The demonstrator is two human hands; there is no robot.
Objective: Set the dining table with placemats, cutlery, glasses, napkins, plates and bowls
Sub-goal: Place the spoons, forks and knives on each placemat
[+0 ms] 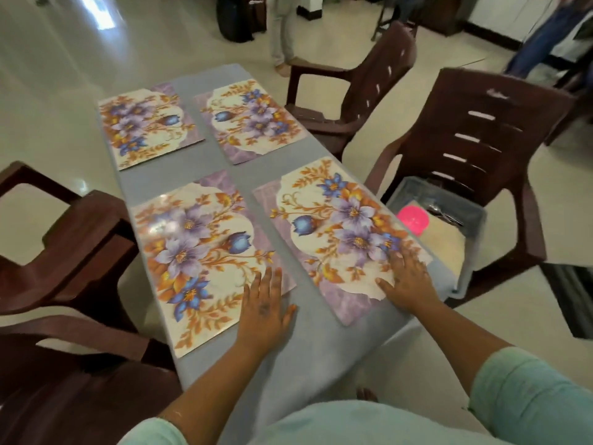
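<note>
Four glossy rectangular floral placemats lay in a two-by-two grid on the long grey-clothed bench (205,162), one per seat, which fits the brown plastic chairs pulled up along both sides. The far-left placemat (149,126) and far-right placemat (253,120) sat a bit skewed, with bare cloth between all four. Person stood at the near end. The left hand (264,311) lay flat, fingers straight, across the near-right corner of the near-left placemat (199,252), thumb on the cloth beside it; grip was slack, nothing held. The right hand (406,284) was likewise flat, palm down on the near end of the near-right placemat (340,229); also holding nothing. My read: flat palms were for smoothing or nudging the mats square, not lifting, since a thin slick sheet slides easier under a pressed palm than in a pinch. The near-right mat ran close to the bench edge, so a push that way could hang it over. A grey plastic crate (475,220) sat on the seat of the near-right brown chair (481,123), within reach of the right hand, likely staged as the supply bin; inside it a bright pink round item (414,220), probably a plate or bowl, and some metal cutlery (449,216), too blurred to count. Placemat step looked done; cutlery, glasses, napkins, plates, bowls not yet on the bench. Other people's legs showed at the far end of the room.
</note>
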